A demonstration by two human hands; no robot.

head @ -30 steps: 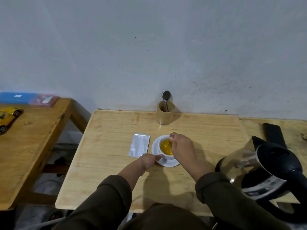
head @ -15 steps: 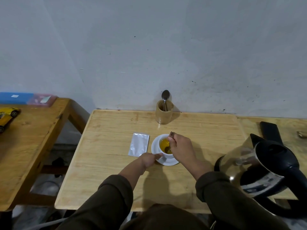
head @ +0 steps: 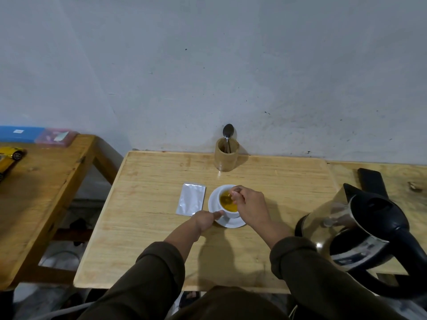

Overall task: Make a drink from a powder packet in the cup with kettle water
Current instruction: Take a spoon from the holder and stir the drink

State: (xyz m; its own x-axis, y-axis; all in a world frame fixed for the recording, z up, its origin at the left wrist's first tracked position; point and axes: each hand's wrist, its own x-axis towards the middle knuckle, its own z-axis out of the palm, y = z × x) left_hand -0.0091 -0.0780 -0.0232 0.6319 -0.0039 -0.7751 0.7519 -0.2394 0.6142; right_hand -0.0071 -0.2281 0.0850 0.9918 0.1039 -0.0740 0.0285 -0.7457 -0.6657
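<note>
- Wooden desk [head: 143,227] carries everything, with a glass kettle [head: 360,229] at its right edge.
- Silver packet [head: 191,202] lies flat just left of the saucer [head: 213,199].
- White cup [head: 227,212] of yellow drink sits on the saucer.
- Saucer's near rim is held by the left hand [head: 204,220].
- Right hand [head: 248,204] is poised over the cup, fingers [head: 235,192] pinched on a thin spoon handle.

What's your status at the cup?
Right hand pinching spoon, stirring yellow drink in cup. Left hand steadying saucer. Packet flat beside saucer, kettle right. Nothing obstructing.
</note>
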